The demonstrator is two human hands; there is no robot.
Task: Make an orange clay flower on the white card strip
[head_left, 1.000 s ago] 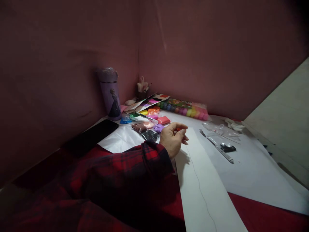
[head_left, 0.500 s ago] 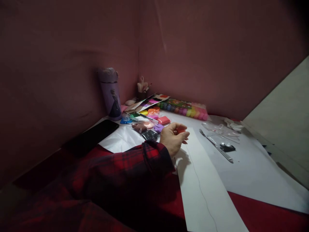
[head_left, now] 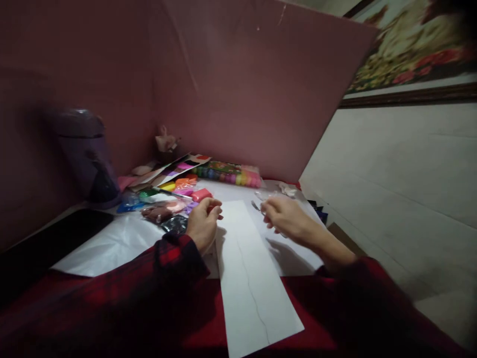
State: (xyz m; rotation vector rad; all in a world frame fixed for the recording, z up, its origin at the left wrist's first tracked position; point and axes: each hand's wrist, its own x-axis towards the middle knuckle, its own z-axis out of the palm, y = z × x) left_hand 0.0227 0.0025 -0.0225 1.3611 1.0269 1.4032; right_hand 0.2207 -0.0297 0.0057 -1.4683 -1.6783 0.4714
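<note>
though the strip [head_left: 236,278] is white, a wavy line [head_left: 250,288] marks it.

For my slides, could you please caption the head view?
Left hand beside colourful packets, right hand near a fork; between them, a white strip bearing a line.

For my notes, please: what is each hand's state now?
Left hand: curled; cannot tell if holding anything.
Right hand: curled at the fork; grip unclear.

One head-worn view looks forward and down from above the near end of the white paper strip [head_left: 240,278], quite close, facing the pink panel [head_left: 238,99] beyond it.
</note>
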